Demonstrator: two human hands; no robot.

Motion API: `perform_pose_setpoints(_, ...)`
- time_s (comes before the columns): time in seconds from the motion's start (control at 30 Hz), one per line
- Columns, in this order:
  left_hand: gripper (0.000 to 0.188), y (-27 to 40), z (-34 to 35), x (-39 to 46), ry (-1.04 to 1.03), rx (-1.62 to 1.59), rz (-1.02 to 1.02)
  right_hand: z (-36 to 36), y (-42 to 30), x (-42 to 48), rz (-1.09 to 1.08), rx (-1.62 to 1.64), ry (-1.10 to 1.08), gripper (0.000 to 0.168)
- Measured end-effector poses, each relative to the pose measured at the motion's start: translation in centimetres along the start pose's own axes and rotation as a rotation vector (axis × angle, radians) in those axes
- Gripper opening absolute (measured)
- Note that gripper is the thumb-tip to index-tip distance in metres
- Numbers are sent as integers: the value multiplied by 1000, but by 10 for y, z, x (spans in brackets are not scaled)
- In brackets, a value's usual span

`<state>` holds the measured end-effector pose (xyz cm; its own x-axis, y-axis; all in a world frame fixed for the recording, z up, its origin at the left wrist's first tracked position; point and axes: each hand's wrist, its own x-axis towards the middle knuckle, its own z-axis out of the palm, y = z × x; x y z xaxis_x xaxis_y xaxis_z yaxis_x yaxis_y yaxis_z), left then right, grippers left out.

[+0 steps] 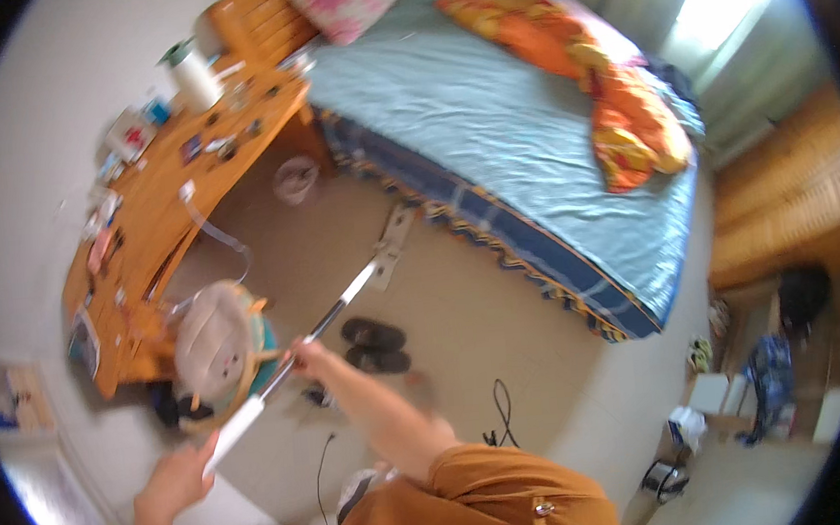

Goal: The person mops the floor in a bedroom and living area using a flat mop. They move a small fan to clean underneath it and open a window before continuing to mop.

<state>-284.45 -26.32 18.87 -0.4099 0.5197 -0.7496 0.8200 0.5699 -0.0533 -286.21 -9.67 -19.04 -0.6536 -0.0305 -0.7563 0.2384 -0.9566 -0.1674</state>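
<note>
Both my hands grip the handle of a flat mop (354, 285), which has white and metal sections. My left hand (178, 474) is wrapped around the white upper end of the handle. Farther down, my right hand (308, 359) closes around the metal section. The pale, flat mop head (393, 244) lies on the floor by the bed skirt. A pair of dark slippers (375, 345) sits on the floor just right of the handle. Close to my right hand, on the other side, stands a chair with a beige cushion (213, 342).
A wooden desk (162, 186) carries a white thermos jug (192, 77) and small items. A bed (498, 130) with a blue skirt holds an orange quilt (573, 50). A wastebasket (296, 180) sits below the desk. Black cables (504, 411) lie on the tiled floor (461, 318).
</note>
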Motion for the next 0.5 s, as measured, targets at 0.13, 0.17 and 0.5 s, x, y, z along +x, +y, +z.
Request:
perform_pose_setpoints(0.13, 65, -4, 27, -22, -53, 47, 37, -12, 32, -2, 50, -28, 68, 14)
perform_pose_setpoints(0.17, 65, -4, 32, -22, -27, 59, 83, -21, 31, -9, 48, -31, 66, 16)
perform_pose_setpoints(0.5, 61, 1, 94, -57, 62, 165, 273, -74, 103, -57, -88, 148, 117, 15)
